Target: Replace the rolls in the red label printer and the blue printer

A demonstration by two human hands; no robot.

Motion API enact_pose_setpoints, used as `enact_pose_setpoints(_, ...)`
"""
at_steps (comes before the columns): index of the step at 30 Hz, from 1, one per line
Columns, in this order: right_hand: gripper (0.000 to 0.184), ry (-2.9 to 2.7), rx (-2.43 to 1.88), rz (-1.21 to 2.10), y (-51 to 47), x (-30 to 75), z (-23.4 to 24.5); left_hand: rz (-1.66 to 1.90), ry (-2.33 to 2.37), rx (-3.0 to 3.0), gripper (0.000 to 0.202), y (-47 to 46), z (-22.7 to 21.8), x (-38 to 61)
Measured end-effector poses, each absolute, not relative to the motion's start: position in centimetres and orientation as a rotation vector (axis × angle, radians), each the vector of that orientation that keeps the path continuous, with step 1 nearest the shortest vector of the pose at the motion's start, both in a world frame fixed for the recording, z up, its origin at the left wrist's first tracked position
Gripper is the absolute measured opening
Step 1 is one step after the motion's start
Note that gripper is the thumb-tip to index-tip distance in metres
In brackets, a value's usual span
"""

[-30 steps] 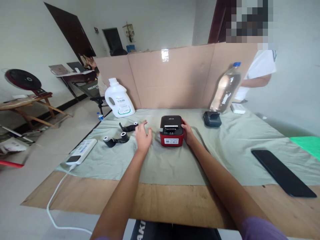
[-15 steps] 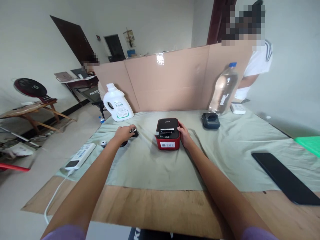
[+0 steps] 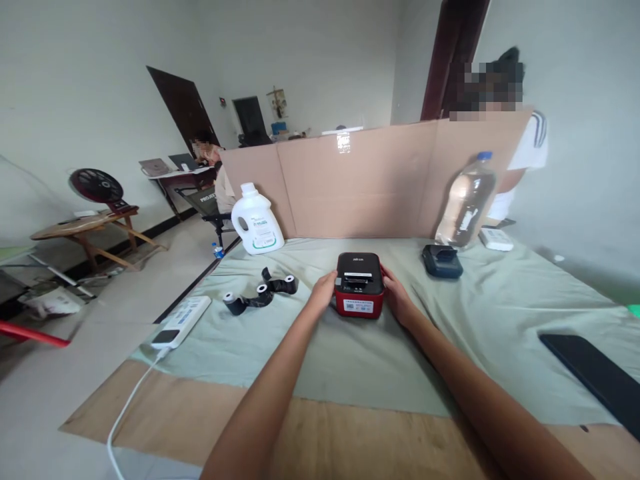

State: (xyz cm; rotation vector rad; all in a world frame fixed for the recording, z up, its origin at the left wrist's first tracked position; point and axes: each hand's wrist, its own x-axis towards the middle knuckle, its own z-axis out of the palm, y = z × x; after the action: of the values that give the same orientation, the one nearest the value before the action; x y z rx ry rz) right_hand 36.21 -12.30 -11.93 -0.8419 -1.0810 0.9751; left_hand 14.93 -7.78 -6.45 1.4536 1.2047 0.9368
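A small red and black printer [image 3: 359,308] sits on the green cloth in front of me, a paper slot in its top and a white label on its near side. My left hand [image 3: 326,291] presses against its left side, fingers partly hidden. On the opposite side my right hand [image 3: 396,293] grips it, the fingertips out of sight along the casing. To the left lie three small black rolls with pale cores [image 3: 263,291], loose black strips trailing between them.
A white jug [image 3: 260,223] and a clear bottle with a blue cap [image 3: 465,207] stand before a cardboard screen [image 3: 360,187]. A power strip [image 3: 183,322], a black device [image 3: 442,261] and a black phone [image 3: 590,373] lie around. People are behind the screen.
My left hand has let go of a black roll and moved right to the printer's left side. My right hand stays on the printer. The view has shifted a little.
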Motion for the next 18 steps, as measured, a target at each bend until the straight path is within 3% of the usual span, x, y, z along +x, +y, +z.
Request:
enact_pose_setpoints(6, 0.104, -1.438, -0.995, 0.874, -13.4, 35.5, -9.9, 0.962, 1.034, 1.124, 0.035, -6.3, -6.4, 14.0)
enact_pose_setpoints(13, 0.113, -1.595, -0.761, 0.874, -0.5, 25.6, -4.2, 1.198, 1.14, 1.132, 0.03, 3.3, -1.2, 4.9)
enact_pose_setpoints(18, 0.118, -1.561, -0.696, 1.046, 5.6, 16.3, -5.6, 1.2, 1.442, 1.055, 0.029, 7.2, -0.6, -3.0)
